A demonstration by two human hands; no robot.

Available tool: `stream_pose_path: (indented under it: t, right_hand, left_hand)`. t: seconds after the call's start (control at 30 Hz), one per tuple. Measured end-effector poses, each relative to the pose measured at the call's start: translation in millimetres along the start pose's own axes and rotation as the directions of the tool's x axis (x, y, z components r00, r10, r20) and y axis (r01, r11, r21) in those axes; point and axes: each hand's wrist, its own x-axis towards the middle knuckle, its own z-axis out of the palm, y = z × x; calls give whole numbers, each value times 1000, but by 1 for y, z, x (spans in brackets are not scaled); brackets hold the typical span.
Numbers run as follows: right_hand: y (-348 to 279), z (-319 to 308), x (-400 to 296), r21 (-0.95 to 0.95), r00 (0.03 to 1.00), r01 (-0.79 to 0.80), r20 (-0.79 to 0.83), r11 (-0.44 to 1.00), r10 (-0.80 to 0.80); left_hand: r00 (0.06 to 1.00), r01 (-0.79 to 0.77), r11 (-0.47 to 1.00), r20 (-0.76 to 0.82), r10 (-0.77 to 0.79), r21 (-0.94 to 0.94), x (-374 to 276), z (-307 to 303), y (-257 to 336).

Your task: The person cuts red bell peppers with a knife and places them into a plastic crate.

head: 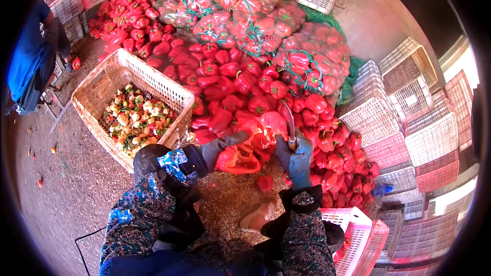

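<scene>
My gloved left hand (222,148) grips an opened red bell pepper (238,160), its hollow inside showing. In my gloved right hand (297,157) is a knife with a curved blade (288,118), pointing up and away from me. The fingers of that hand also touch a torn piece of red pepper (270,124) between the two hands. Beyond them spreads a large heap of whole red bell peppers (220,96). To the left, a dirty white plastic crate (153,80) holds cut-out pepper cores (134,117) with green stems and pale seeds.
Net bags of red peppers (245,27) lie behind the heap. Stacked plastic crates (372,119) line the right side. Near my right knee stands a pink-white crate (355,230) with peppers inside. Another person (34,53) in blue is at the far left. A single pepper (264,183) lies below my hands.
</scene>
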Motion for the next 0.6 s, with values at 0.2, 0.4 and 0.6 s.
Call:
stream_pose_path:
  t: [0.2, 0.4, 0.6]
  right_hand:
    - [-31, -12, 1, -189, 982, 168, -50, 968, -180]
    - [-40, -21, 5, -380, 944, 236, -128, 894, -304]
    - [-56, -18, 1, -530, 941, 187, -145, 827, -305]
  left_hand:
    - [992, 82, 996, 97, -80, -22, -7, -3, -1]
    - [966, -164, 986, 197, 165, -20, -11, 29, 5]
    - [927, -375, 923, 54, 371, 92, 3, 8, -2]
